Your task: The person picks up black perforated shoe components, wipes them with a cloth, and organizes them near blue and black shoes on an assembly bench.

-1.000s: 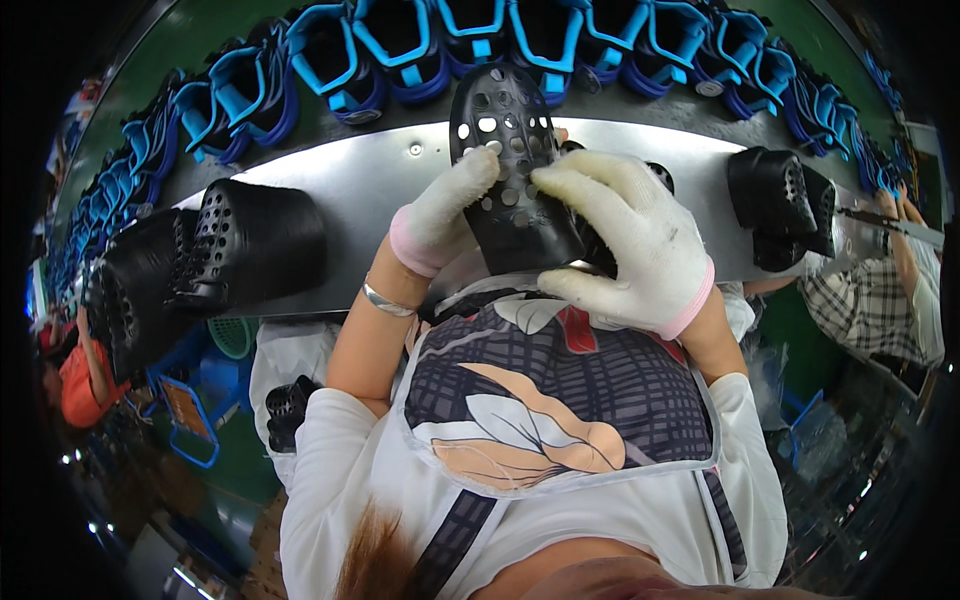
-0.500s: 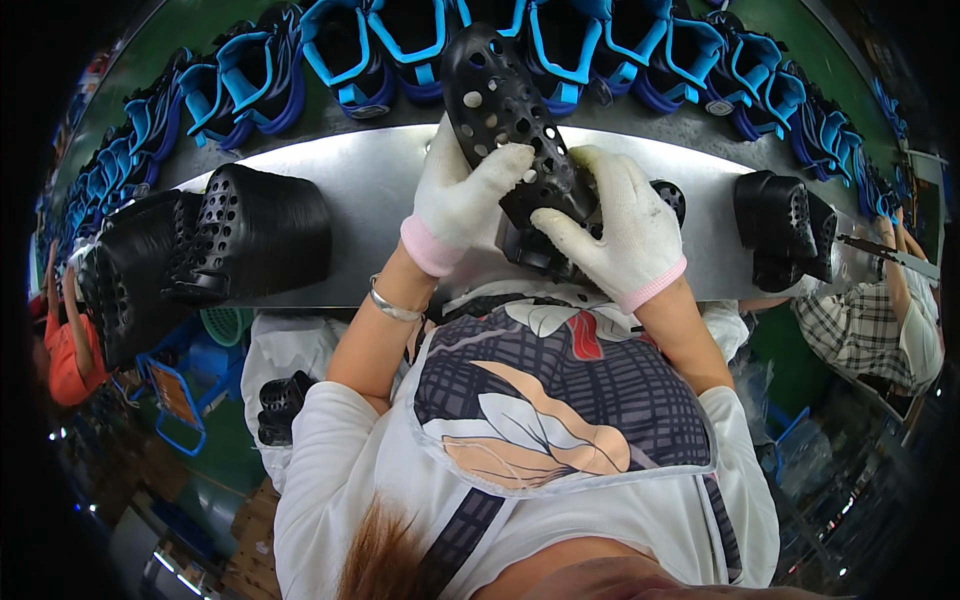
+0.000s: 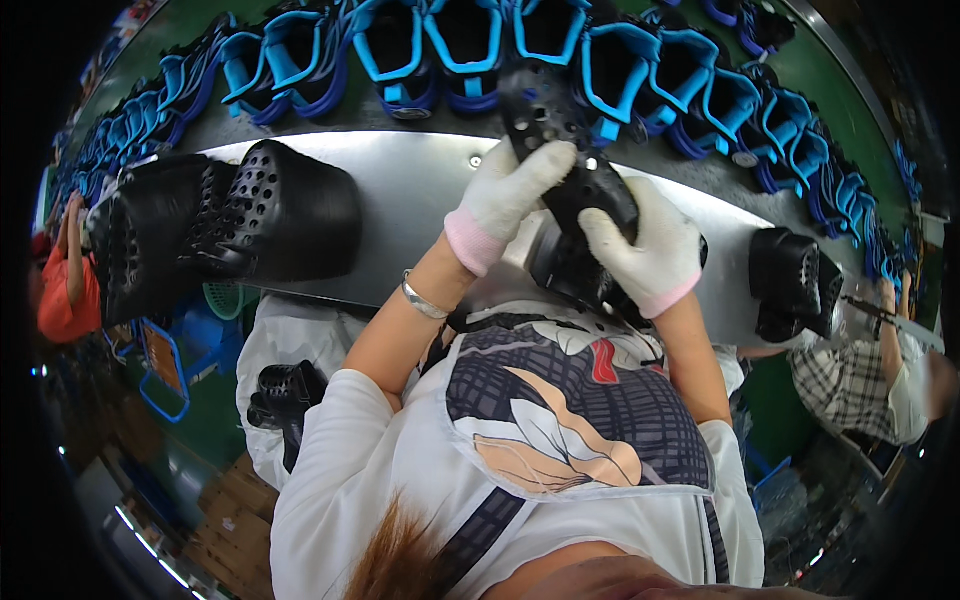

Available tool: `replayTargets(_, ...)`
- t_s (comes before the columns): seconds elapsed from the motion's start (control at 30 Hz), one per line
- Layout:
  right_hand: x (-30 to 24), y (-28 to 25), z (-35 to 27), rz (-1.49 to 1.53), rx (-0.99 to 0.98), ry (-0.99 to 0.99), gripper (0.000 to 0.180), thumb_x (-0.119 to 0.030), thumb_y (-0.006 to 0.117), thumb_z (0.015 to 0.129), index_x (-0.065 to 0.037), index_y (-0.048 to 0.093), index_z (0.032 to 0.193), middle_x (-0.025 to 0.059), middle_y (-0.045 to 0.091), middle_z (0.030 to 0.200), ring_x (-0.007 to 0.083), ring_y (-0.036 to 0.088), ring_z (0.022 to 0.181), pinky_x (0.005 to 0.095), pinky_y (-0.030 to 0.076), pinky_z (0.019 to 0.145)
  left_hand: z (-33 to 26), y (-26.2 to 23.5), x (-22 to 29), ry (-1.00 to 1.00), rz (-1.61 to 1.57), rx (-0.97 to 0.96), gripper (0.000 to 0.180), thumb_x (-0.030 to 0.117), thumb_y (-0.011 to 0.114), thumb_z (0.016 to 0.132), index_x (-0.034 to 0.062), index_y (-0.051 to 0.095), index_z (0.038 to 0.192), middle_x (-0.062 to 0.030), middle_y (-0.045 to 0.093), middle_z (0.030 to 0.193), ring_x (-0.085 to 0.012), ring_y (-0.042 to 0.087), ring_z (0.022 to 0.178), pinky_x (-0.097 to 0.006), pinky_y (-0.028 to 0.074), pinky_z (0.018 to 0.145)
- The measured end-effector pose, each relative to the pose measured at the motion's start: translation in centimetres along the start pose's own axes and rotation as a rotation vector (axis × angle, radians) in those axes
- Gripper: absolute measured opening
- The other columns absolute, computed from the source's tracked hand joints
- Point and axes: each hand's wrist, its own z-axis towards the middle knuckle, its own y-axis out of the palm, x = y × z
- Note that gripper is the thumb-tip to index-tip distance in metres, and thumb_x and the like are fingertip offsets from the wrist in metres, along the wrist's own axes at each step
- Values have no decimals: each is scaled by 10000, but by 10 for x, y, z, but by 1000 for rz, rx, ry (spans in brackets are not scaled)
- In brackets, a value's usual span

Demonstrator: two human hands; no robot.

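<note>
Both my hands wear white knit gloves with pink cuffs. Between them is a black perforated clog (image 3: 592,192), its holed toe end slanting up and away. My left hand (image 3: 515,190) closes on its left side, with the thumb across the top. From the right, my right hand (image 3: 648,245) wraps the nearer end, thumb lying over the upper surface. Another black piece (image 3: 562,262) sits under my hands on the steel table (image 3: 410,215), close to my apron; the held clog partly hides it.
Larger-looking black perforated clogs (image 3: 300,215) stand at the table's left, more (image 3: 785,270) at its right. Behind runs a dark belt with several blue-trimmed black shoes (image 3: 465,45). Black clogs (image 3: 288,392) lie on white plastic beside my left arm. People work at both far sides.
The view has shifted, so the table and shoes appear farther right. The held clog has tipped and turned slightly, with both hands still gripping it.
</note>
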Motion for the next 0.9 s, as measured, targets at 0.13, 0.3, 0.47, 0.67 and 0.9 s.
replayTargets(0.13, -2, -14, 21, -7, 11, 99, 348, -371, 712, 795, -47, 651, 904, 138, 627, 691, 284, 646, 644, 364, 507, 625, 13, -22, 29, 174, 594, 57, 446, 257, 626, 944, 15, 524, 1305, -59, 598, 1127, -137, 596, 988, -280, 524, 789)
replayTargets(0.3, -13, -19, 67, -57, -43, 11, 357, -379, 685, 808, -26, 663, 859, 153, 608, 663, 274, 620, 602, 348, 484, 583, 52, -79, 41, 570, 1478, 446, 463, 250, 701, 850, 60, 598, 1260, -126, 601, 1190, -234, 643, 884, -313, 550, 749)
replayTargets(0.47, -27, -17, 134, -218, -214, -103, 489, -493, 618, 823, -5, 656, 817, 176, 610, 660, 296, 622, 616, 364, 490, 604, 73, -81, 30, 537, 1675, 420, 234, 185, 663, 831, 96, 659, 1048, -54, 612, 1054, -286, 574, 984, -415, 527, 818)
replayTargets(0.67, -57, -15, 208, -440, -474, -237, 667, -611, 561, 790, 31, 711, 893, 174, 627, 721, 282, 608, 681, 370, 505, 677, 68, -83, 30, 507, 1654, 432, 219, 206, 687, 818, 109, 662, 1013, -48, 613, 1033, -280, 574, 964, -410, 531, 791)
replayTargets(0.9, -87, 46, 247, -688, -405, -130, 656, -592, 527, 833, 38, 709, 861, 212, 655, 745, 308, 661, 711, 389, 539, 707, 75, -88, 36, 580, 1633, 425, 182, 229, 702, 806, 119, 671, 948, -44, 625, 938, -270, 578, 933, -393, 532, 755)
